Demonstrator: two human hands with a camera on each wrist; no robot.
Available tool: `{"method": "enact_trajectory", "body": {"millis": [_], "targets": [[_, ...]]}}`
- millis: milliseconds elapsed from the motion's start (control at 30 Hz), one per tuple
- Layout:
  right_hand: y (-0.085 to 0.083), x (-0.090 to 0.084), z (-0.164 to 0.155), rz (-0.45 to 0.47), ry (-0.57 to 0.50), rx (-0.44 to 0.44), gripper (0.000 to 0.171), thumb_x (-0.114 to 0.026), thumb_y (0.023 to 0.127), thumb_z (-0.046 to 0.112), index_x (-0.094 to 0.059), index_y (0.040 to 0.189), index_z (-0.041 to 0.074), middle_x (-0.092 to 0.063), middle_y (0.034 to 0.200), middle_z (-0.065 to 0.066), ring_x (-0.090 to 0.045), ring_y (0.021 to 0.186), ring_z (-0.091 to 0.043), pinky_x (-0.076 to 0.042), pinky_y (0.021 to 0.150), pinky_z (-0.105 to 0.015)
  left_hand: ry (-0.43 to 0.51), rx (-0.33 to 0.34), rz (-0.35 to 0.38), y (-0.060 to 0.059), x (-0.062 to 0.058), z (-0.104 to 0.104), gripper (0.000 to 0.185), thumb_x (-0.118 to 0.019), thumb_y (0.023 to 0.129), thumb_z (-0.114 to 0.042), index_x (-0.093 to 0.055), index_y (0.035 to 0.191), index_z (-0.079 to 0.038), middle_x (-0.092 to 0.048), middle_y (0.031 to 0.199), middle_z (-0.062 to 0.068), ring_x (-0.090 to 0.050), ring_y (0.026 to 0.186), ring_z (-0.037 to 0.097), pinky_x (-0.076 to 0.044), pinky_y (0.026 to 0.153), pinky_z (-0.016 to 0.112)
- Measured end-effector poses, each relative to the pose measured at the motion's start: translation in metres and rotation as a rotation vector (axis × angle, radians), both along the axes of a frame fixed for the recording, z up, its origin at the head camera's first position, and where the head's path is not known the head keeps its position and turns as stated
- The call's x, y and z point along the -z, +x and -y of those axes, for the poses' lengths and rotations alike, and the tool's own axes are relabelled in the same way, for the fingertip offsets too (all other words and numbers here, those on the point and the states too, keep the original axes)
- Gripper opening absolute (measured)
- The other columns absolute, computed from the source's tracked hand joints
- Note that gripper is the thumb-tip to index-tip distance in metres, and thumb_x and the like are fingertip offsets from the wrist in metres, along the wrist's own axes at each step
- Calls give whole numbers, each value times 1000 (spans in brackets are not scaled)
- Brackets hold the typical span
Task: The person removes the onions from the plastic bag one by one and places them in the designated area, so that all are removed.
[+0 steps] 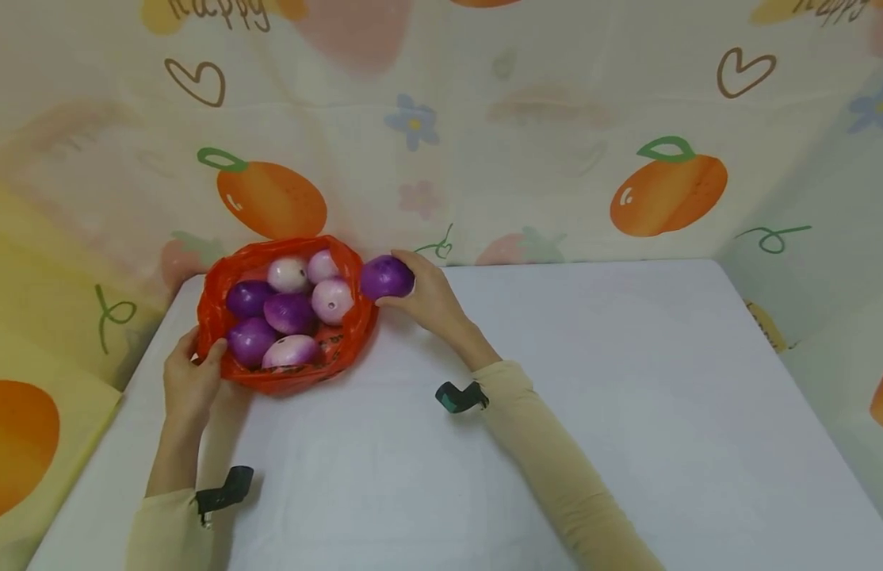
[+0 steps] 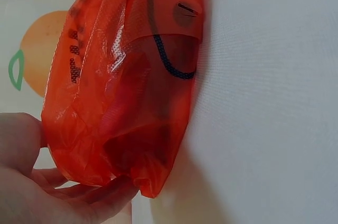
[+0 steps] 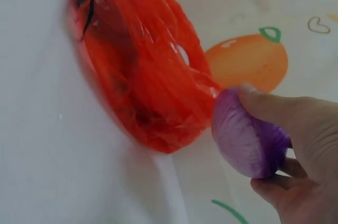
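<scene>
Seven purple-and-white onions (image 1: 289, 312) fill the red bag (image 1: 220, 309) on the white worktop (image 1: 591, 357); the right hand (image 1: 427, 297) clasps an eighth onion (image 1: 386, 277) beside the rim, the left hand (image 1: 188, 381) pinching the near edge. The loose plastic may sag, letting onions roll out.

White table (image 1: 627, 412) against a printed fabric backdrop (image 1: 527, 119).
Pale cream cloth on three sides, patterned with oranges (image 1: 668, 190), brown outline hearts (image 1: 745, 71), small blue flowers (image 1: 413, 123) and faded strawberries; soft, even lighting throughout.
</scene>
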State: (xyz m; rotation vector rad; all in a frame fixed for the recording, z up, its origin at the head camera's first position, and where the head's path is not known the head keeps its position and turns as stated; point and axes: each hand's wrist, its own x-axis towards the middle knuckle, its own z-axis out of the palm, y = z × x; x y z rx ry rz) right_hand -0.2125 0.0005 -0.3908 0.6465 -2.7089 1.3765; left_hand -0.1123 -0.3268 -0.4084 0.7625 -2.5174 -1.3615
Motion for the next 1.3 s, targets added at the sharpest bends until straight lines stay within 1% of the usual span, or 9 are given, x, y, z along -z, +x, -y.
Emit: {"method": "enact_trajectory", "body": {"millis": [400, 433, 533, 667, 867, 967, 1100, 1200, 1300], "targets": [[-21, 32, -17, 44, 45, 82, 75, -84, 78, 23, -49, 140, 1, -52, 142, -15, -47, 130, -30, -37, 110, -42, 21, 1, -48, 2, 1, 2, 49, -39, 103, -24, -40, 149, -6, -48, 143, 20, -47, 86, 0, -40, 67, 7], [-23, 35, -18, 43, 46, 85, 75, -84, 78, 23, -49, 140, 1, -52, 141, -15, -46, 131, -30, -36, 111, -42, 26, 3, -51, 3, 1, 2, 49, -38, 103, -24, -41, 149, -6, -49, 143, 20, -48, 87, 2, -41, 68, 8], [-25, 41, -21, 36, 44, 100, 75, -85, 77, 21, -50, 140, 1, -52, 141, -16, -46, 131, -31, -35, 111, -42, 34, 4, -50, 2, 1, 3, 49, -35, 104, -25, -40, 149, -7, -48, 145, 19, -54, 108, 15, -45, 87, 15], [-29, 47, -23, 10, 12, 111, 74, -84, 77, 20, -50, 139, 0, -52, 141, -17, -47, 130, -32, -36, 111, -43, 49, 10, -46, 0, 1, 5, 50, -33, 104, -24, -39, 150, -7, -44, 149, 17, -42, 132, 27, -37, 108, 28], [-33, 54, -26, 34, 10, 122, 75, -83, 79, 21, -47, 141, 1, -49, 143, -16, -45, 133, -30, -34, 112, -41, 41, 15, -44, -1, 0, 5, 48, -34, 103, -21, -41, 149, -7, -47, 146, 18, -54, 109, 14, -45, 79, 9], [-33, 57, -27, 62, 9, 127, 77, -83, 79, 22, -45, 143, 2, -47, 145, -15, -43, 134, -29, -32, 113, -40, 55, 19, -50, -1, 0, 4, 49, -33, 103, -20, -40, 149, -6, -46, 147, 19, -52, 115, 18, -46, 90, 16], [-33, 57, -27, 77, 5, 131, 77, -82, 80, 22, -43, 144, 2, -45, 147, -16, -41, 135, -29, -31, 114, -40, 67, 14, -56, -2, 1, 2, 49, -31, 103, -19, -40, 149, -6, -45, 148, 18, -45, 128, 26, -39, 107, 30], [-33, 55, -26, 93, 11, 132, 77, -81, 82, 22, -42, 145, 1, -44, 147, -17, -40, 136, -30, -31, 114, -40, 61, 12, -60, -2, 1, 2, 49, -31, 103, -20, -39, 150, -5, -44, 148, 18, -44, 130, 28, -37, 110, 34], [-32, 55, -25, 108, 19, 133, 78, -80, 83, 23, -40, 146, 0, -44, 148, -17, -40, 136, -31, -31, 113, -41, 43, 13, -51, -2, 2, 2, 49, -32, 104, -23, -39, 150, -7, -46, 147, 18, -46, 128, 27, -41, 104, 28]]}}
